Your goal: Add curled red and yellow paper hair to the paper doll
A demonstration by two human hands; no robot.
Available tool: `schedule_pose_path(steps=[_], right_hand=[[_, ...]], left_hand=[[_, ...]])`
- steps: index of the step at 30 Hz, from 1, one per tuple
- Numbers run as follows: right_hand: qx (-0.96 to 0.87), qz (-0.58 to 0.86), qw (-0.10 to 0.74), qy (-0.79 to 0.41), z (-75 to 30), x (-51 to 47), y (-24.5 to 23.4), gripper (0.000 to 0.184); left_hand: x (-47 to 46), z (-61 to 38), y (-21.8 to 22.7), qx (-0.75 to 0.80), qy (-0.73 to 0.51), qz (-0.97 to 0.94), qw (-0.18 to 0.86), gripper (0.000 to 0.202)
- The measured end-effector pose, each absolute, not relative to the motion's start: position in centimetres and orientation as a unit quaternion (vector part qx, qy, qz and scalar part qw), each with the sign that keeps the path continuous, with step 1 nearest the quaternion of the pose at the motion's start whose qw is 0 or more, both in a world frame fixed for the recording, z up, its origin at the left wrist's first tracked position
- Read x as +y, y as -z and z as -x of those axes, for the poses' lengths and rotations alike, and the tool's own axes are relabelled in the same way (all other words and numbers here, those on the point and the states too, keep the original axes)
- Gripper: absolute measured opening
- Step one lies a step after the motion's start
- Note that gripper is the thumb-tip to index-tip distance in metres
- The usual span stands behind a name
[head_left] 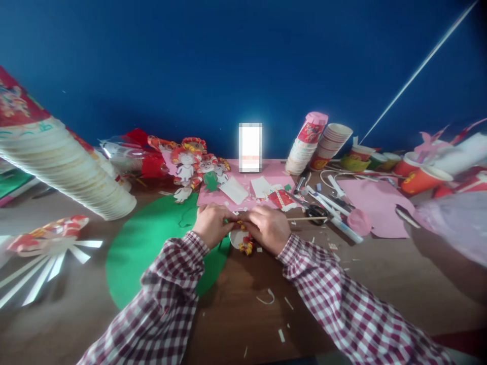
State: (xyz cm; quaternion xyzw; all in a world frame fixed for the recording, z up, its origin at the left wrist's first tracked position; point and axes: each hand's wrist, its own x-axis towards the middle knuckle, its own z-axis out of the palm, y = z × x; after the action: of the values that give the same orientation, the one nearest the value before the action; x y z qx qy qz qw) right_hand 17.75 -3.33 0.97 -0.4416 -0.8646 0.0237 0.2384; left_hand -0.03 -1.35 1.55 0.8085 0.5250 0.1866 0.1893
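Note:
My left hand (213, 223) and my right hand (268, 228) meet at the middle of the table, both with fingers curled round a small paper cut-out figure (243, 242) in red, yellow and white. Most of the figure is hidden by my fingers; its lower part hangs below them. My left hand lies over the edge of a large green paper circle (148, 243). Both my sleeves are red-and-white checked.
A long tilted stack of paper cups (64, 162) lies at left, more cup stacks (319, 144) at back right. Cartoon cut-outs (190, 165), pink paper sheets (376, 203), scissors (314, 209), pens, a lit phone (250, 147) and red cups (422, 177) crowd the back. Paper scraps litter the wood.

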Motion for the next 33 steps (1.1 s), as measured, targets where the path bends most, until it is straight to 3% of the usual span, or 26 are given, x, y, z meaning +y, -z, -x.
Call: schedule_pose_path(steps=[12,27,33], right_hand=[[-0.865,0.439,0.242,-0.022,-17.7,-3.3,-0.8,0.020],[-0.874,0.442,0.201,0.012,-17.3,-3.7,-0.9,0.018],[-0.872,0.446,0.201,0.015,-17.4,-3.6,-0.9,0.022]], left_hand=[[-1.6,-0.3,-1.7,0.518,-0.167,-0.820,0.179,0.019],[-2.3,-0.9,-2.0,0.467,-0.100,-0.878,-0.011,0.022],[-2.3,-0.9,-1.9,0.471,-0.103,-0.876,-0.019,0.021]])
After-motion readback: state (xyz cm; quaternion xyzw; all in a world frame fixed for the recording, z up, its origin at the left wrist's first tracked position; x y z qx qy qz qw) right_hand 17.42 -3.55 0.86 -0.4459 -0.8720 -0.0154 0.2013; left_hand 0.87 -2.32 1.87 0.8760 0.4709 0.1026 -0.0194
